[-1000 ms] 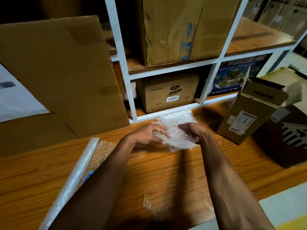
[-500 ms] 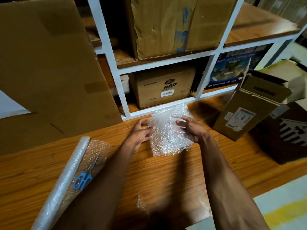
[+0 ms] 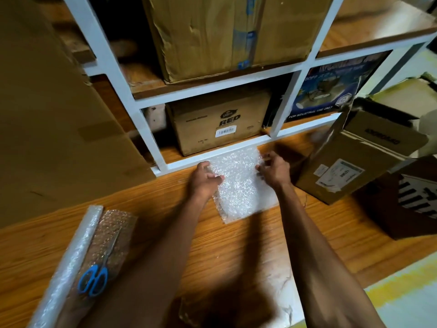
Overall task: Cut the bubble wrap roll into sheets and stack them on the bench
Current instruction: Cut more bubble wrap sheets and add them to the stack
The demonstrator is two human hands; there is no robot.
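A second ago both hands lay on top of the bubble wrap sheet (image 3: 241, 185), covering much of it. Now the left hand (image 3: 204, 179) has slid out to the sheet's left edge, thumb over the edge, and the right hand (image 3: 275, 170) has moved to the far right corner, fingers curled at the edge. The sheet, bunched and partly raised half a second ago, now lies spread flatter on the bench (image 3: 165, 209), its far edge against the white shelf frame (image 3: 212, 155). The scissors (image 3: 94, 278), formerly almost hidden behind the left forearm, now show fully on the unrolled wrap near the bench's left front.
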